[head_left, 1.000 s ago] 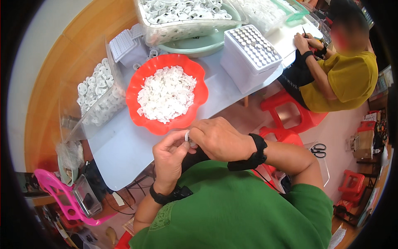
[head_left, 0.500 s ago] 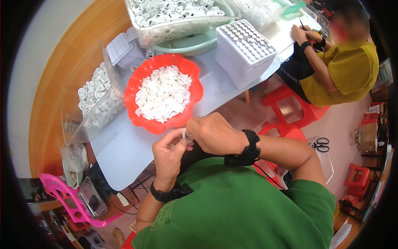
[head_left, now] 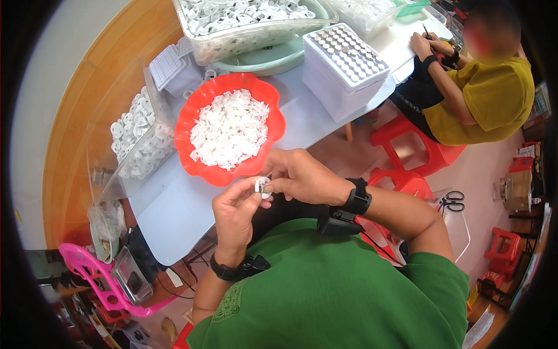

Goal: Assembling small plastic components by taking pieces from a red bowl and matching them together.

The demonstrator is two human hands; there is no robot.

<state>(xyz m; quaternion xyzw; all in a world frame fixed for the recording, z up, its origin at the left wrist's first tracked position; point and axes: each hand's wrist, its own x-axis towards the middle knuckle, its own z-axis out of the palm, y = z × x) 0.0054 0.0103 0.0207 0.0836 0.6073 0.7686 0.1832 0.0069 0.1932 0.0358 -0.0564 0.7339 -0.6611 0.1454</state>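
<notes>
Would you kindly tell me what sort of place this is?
Probably a small workshop: there is a red bowl of small white pieces, a clear bin of white parts and stacked white trays.

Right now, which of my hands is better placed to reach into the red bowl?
Probably your right hand: its fingers appear nearer the red bowl, while your left hand holds the round white piece, though both hands touch it.
</notes>
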